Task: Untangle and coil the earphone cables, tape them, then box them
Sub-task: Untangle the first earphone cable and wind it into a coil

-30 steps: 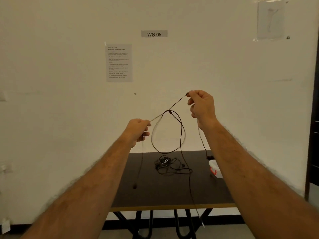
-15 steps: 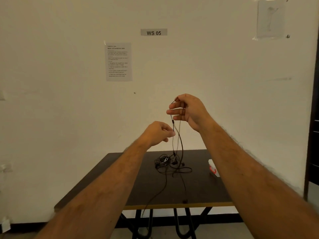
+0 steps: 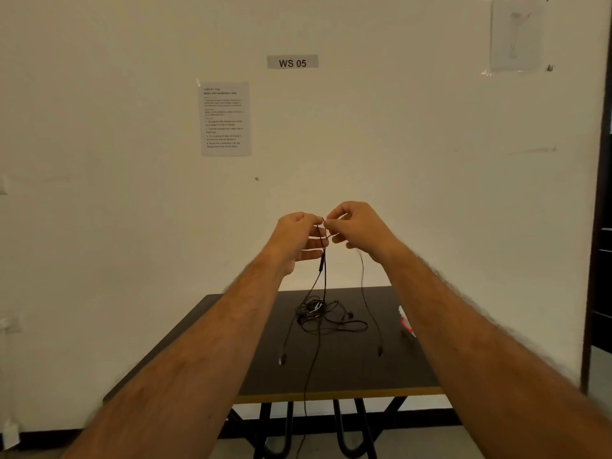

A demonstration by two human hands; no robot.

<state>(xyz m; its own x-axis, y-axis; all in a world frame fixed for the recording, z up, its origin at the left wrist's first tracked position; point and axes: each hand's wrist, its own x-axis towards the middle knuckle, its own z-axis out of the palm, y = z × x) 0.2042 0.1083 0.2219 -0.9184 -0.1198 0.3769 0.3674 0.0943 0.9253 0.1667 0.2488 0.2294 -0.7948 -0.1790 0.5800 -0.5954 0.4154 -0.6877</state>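
I hold a black earphone cable (image 3: 323, 276) up in the air in front of the wall. My left hand (image 3: 298, 236) pinches its top part, and my right hand (image 3: 356, 226) pinches it right beside, fingertips almost touching. Strands hang down from both hands, with two earbuds dangling low, one (image 3: 282, 359) on the left and one (image 3: 380, 351) on the right. The longest strand drops past the table's front edge. A tangled heap of more black earphone cables (image 3: 326, 316) lies on the dark table (image 3: 347, 372) below.
A white and red object (image 3: 405, 321), partly hidden by my right forearm, sits at the table's right side. An instruction sheet (image 3: 226, 119) and a "WS 05" label (image 3: 292, 62) hang on the wall. A dark door frame (image 3: 599, 226) borders the right.
My hands were apart, stretching the cable into a loop. They have come together at the same height, and the cable now hangs straight down in strands from both.
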